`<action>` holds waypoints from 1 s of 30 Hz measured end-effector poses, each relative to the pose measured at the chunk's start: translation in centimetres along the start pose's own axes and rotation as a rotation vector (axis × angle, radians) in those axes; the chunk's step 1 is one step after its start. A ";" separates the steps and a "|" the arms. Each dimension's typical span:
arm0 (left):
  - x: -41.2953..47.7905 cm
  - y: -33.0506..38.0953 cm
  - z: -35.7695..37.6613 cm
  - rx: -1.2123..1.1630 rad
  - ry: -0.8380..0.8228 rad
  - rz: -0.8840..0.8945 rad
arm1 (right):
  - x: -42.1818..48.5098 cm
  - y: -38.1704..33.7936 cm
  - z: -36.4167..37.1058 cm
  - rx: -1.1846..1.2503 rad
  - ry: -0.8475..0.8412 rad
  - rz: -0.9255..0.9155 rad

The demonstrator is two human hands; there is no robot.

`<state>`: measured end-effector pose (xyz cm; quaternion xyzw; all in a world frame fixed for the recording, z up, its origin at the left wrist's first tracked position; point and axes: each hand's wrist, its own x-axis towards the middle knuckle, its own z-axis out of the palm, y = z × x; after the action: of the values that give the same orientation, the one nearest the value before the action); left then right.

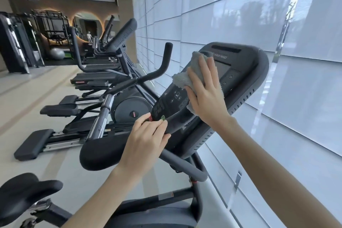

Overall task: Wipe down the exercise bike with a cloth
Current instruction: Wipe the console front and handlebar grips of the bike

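at the bike (159, 207), our right hand (205, 96) lies flat on a grey cloth (182, 77), fingers straight and spread, pressing it against the face of the black console (240, 83). the cloth sits bunched on the upper-left part of that face, over the dark screen. its folds show above the fingertips and a corner hangs out under the palm. the keypad below it is in plain view. our left hand (146, 139) grips the console at its lower-left corner, fingers curled onto the face beside a red button (150, 118) and a small green tab (162, 117), thumb along the bottom edge. both forearms are bare. the console tilts on its post above a grey handlebar (183, 163), whose padded black end juts left, just under the left wrist. the saddle (26, 190) shows at the bottom-left corner of the view. to the left, a row of ellipticals (127, 107) with long foot pedals runs away along the pale floor (37, 83), with more machines beyond them. white blinds (240, 15) cover the window wall on the right, close behind the console. at the far end of the room we make out a grey ball (56, 54) on the floor beside a dark rack (51, 27), and round lit mirrors (87, 26) on the wall.
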<state>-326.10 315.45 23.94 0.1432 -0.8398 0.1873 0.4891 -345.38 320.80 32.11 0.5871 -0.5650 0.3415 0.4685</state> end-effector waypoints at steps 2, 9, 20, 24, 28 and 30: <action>0.1 -0.2 0.0 -0.009 -0.004 0.003 | 1.0 0.5 0.0 -0.058 -0.027 -0.027; 0.2 -0.5 -0.1 -0.027 -0.028 0.030 | 7.0 1.3 -0.9 -0.177 0.107 -0.051; 0.4 -0.7 -0.4 -0.037 -0.016 0.053 | 3.7 -0.8 -0.4 -0.214 -0.014 0.161; 0.5 -0.8 -0.5 -0.038 -0.023 0.061 | 8.0 0.1 -0.9 -0.185 -0.098 0.236; 0.3 -0.8 -0.4 -0.044 -0.028 0.053 | 7.4 1.0 -0.6 -0.099 -0.073 0.292; 0.3 -0.7 -0.3 -0.045 -0.024 0.050 | 6.2 0.6 -0.5 -0.051 -0.024 0.260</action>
<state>-325.68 314.93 24.46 0.1133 -0.8530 0.1786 0.4771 -345.09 319.20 38.12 0.5009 -0.6504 0.3779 0.4282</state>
